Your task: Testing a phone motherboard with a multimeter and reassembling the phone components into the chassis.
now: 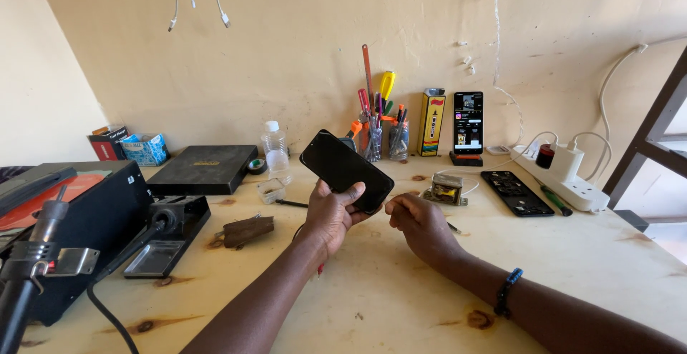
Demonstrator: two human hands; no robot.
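Note:
My left hand (330, 212) holds a black smartphone (343, 168) up above the wooden workbench (401, 289), its dark face tilted toward me. The thumb presses on the phone's lower edge. My right hand (418, 221) rests just right of it with fingers curled in; whether it holds something small cannot be told. A dark beaded bracelet (507, 293) sits on my right wrist.
A hot-air station (79, 218) with its handle (32, 261) stands at left, next to a black holder tray (168, 236). A flat black box (204, 168), a bottle (274, 150), tool cups (383, 136), a lit upright phone (468, 121), an opened phone (517, 193) and a power strip (565, 175) line the back.

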